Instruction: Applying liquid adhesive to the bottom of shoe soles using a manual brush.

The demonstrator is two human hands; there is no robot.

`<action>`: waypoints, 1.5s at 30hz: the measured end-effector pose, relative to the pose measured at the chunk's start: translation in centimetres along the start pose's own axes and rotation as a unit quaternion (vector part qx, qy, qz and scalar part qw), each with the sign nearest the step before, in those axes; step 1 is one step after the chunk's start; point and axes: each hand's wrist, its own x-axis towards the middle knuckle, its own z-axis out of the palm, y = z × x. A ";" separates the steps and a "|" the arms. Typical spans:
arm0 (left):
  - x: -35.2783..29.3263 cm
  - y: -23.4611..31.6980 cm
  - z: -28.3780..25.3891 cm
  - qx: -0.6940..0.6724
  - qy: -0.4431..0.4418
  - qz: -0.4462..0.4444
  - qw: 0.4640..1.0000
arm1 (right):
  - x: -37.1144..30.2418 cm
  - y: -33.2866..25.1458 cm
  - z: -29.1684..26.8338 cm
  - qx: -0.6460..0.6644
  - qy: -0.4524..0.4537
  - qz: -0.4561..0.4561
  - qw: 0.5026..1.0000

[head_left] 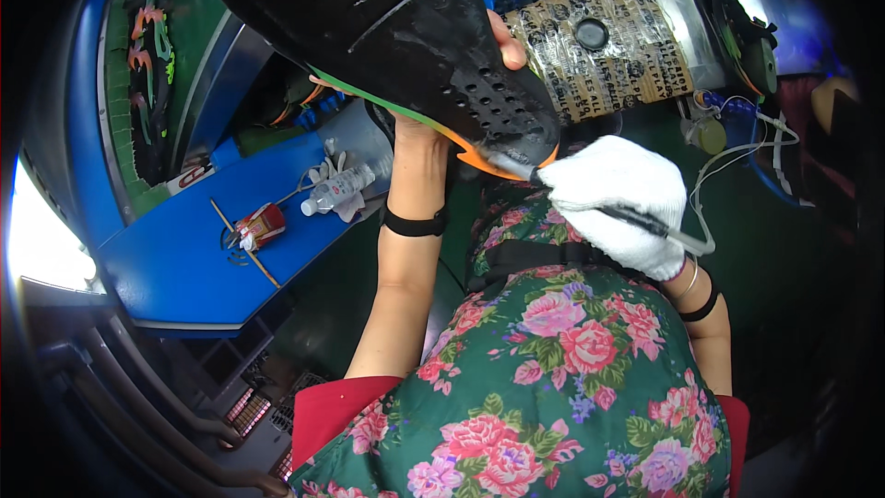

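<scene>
A large black shoe piece (396,46), with green and orange edging and small holes toward its near end, is held tilted up in front of me. My bare left hand (506,42) is closed around it from behind. Only some fingertips and the wrist show; the rest is hidden by the piece. In a white knit glove, my right hand (618,194) grips a slim brush (521,169) with a clear tube trailing from its back end. The brush tip touches the orange edge at the piece's near end.
To the left, a blue table (175,267) bears a clear plastic bottle (336,192), a small red container (260,224) and a thin stick. Beyond it, a green conveyor (203,0) carries colourful shoe parts. A tape-wrapped cardboard surface (636,65) lies ahead; the hose (708,175) loops at right.
</scene>
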 end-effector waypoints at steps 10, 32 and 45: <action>1.0 0.6 1.5 -0.035 -0.044 -0.025 0.998 | 0.5 0.1 -0.7 -0.091 -0.041 -0.123 0.987; 1.9 0.1 1.5 -0.129 -0.109 -0.129 0.977 | 0.4 0.9 -0.4 -0.115 -0.136 -0.181 0.967; -0.3 -0.3 -1.2 -0.066 -0.018 -0.316 0.946 | 0.5 1.6 -0.4 -0.075 -0.297 -0.172 0.936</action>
